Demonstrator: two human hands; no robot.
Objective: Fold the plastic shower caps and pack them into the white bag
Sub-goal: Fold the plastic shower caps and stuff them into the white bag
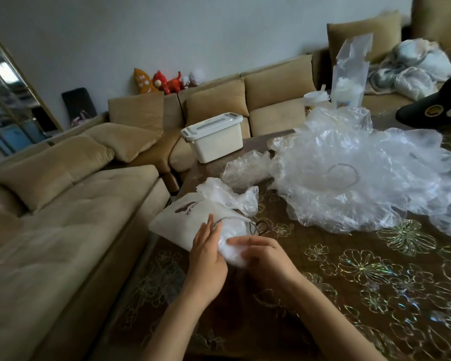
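- My left hand (206, 247) lies flat, fingers straight, against the white bag (179, 221).
- My right hand (267, 256) curls round the folded cap (232, 250): probably light, slippery, springy, so I squeeze its middle.

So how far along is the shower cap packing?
Probably early to mid. Done: the white bag looks puffy, so it is likely partly filled. In hand: a folded cap is at the bag's mouth, with the right grip holding it and the left grip flat against it. Left: the big pile of loose caps on the table, plus a smaller crumpled cap near the bag.
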